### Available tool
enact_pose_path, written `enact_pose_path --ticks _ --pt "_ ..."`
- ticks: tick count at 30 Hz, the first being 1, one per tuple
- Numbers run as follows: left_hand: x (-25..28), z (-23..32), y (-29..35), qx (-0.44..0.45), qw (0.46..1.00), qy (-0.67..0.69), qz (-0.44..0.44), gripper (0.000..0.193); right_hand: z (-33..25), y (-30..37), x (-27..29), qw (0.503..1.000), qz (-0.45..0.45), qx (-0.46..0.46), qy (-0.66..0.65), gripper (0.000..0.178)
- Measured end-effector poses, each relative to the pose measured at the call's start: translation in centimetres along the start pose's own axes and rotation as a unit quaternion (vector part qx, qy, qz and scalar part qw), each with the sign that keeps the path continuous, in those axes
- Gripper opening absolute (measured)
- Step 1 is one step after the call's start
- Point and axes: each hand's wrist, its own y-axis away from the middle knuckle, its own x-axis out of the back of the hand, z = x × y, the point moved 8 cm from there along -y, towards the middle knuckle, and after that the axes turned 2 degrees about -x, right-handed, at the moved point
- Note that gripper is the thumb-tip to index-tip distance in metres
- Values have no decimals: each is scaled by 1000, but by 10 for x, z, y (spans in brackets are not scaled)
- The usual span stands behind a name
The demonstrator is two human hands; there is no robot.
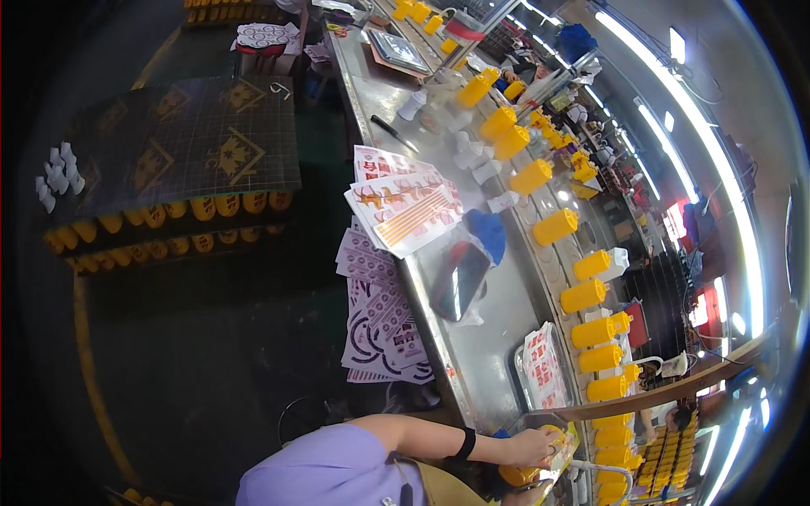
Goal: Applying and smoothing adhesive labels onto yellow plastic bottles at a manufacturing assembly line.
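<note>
My left hand, on the arm with a black wristband, is closed around a yellow piece, which looks like one of the rounded yellow cylinders on the line. Its fingers partly cover the piece. At the lower edge of the head view, my right hand is close beneath the same piece. Most of its fingers are cut off or hidden. A yellow-and-white sheet or film lies right beside my left fingers.
A metal bench holds printed sheets, a dark-screened device, a blue cloth and a tray of stickers. Yellow cylinders line the far side. A brown bar crosses near my hands. A covered rack stands left.
</note>
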Motion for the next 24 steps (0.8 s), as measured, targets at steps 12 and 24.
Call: enact_pose_path --ticks 12,24 --pt "-4 -5 12 16 999 -36 -35 60 18 -5 7 997 -13 -58 -49 49" --pt "18 15 33 50 998 -24 -31 70 43 -34 83 998 -29 -25 -54 58"
